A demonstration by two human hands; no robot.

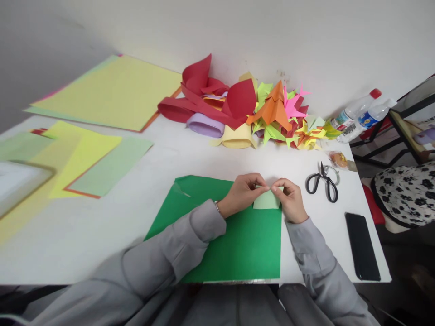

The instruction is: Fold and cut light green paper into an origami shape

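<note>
"Starting at the near edge, what lies there?"

"A large, dark-green rectangular paper sheet [244,246] along the near edge of the white flat-topped table [78,244]; by that table's near right corner, a black rectangular phone [362,246]."

"And the paper being handled?"

"That small, pale-green paper piece [265,201] is over the dark-green sheet, close to its right edge and well in from the near one; I can't tell whether it rests flat or is lifted."

"Which hand is nearer?"

"Neither; both touch it; the left hand [239,194] pinches its far edge from the left, the right hand [292,200] pinches the same edge from the right; their fingertips all but meet around that edge's middle."

"So where does its body lie from them?"

"Between the hands and on the near side of the pinch; its long axis seems to run side to side, along the table's near edge, though fingers cover some of it."

"Farther off?"

"Black-handled metal scissors [322,172] near the table's right edge; then, along the far edge, curved red paper shapes [242,100] and an orange folded paper form [274,107]."
</note>
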